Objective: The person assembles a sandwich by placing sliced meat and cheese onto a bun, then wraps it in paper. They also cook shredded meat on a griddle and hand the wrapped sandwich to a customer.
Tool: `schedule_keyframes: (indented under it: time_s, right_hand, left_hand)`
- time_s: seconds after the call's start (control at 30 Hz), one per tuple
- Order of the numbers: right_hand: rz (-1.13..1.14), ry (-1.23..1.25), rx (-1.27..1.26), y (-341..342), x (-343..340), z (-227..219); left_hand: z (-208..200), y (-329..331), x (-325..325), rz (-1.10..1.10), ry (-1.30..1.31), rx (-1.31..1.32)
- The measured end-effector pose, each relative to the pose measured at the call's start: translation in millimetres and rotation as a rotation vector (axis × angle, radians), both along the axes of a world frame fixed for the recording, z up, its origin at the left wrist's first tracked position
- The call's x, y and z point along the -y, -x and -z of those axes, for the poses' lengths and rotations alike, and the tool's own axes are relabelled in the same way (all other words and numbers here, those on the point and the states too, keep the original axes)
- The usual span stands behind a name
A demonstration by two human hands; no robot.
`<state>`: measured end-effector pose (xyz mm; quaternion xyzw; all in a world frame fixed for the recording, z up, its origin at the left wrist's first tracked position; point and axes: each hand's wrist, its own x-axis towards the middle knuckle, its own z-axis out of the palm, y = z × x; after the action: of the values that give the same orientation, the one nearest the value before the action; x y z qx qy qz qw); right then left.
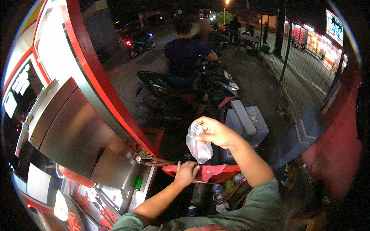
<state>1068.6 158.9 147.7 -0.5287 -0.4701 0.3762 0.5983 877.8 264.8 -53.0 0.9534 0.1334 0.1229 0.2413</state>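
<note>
My right hand [216,132] is raised and pinches the top of a small clear plastic bag [198,144], which hangs down from my fingers. My left hand [186,173] rests lower, its fingers curled closed on the red rim of the cart [171,169], next to a pink-red cloth [211,171]. The bag hangs just above that cloth and between my two hands.
A red-framed food cart with steel panels [73,127] fills the left. Ahead, a person [184,54] sits on a parked motorbike [173,94]. Grey concrete blocks [246,119] lie beyond the bag. Bottles [217,188] stand below the rim. A wire fence [304,73] runs on the right.
</note>
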Motion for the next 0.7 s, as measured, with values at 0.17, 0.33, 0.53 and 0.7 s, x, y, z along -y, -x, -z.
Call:
schedule_keyframes:
  time_s: [0.17, 0.33, 0.53, 0.7]
  right_hand:
    - [0.185, -0.117, 0.062, -1, -7, 45]
    - [0.324, -0.256, 0.085, 45, 5, 65]
    - [0.662, -0.347, -0.096, 93, 10, 86]
    - [0.531, -0.442, -0.255, 92, 16, 99]
  left_hand:
    - [40, -7, -6, 0.132, -0.301, 0.031]
    - [51, -1, -5, 0.115, -0.409, -0.114]
    - [72, 3, -7, 0.218, -0.323, 0.005]
    - [58, -8, 3, 0.157, 0.118, -0.076]
